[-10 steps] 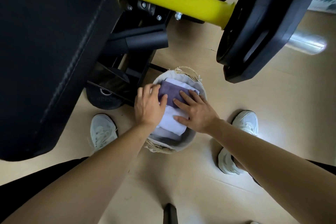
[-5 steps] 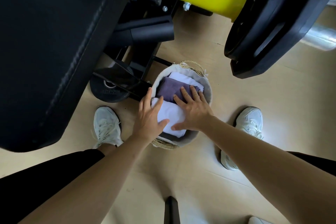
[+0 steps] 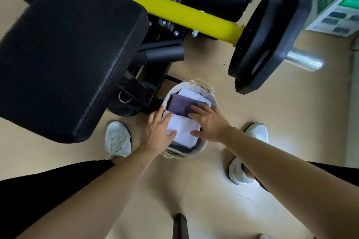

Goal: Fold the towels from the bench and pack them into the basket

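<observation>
Towels (image 3: pixel 184 128) fill the basket (image 3: pixel 194 152) to its rim. The desk (image 3: pixel 68 54) crowds its left side; open floor (image 3: pixel 281 118) elsewhere. Left grip (image 3: pixel 157 132) and right grip (image 3: pixel 210 124) press flat, fingers wide. Left grip has slid off the purple towel (image 3: pixel 177 105) since a second ago.

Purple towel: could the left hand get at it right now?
Probably yes: the left hand lies on the white towel beside the purple towel, and the right hand covers only its right edge.

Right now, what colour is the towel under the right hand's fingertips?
Dark purple. The towel lies in the basket, clearest in head view.
</observation>
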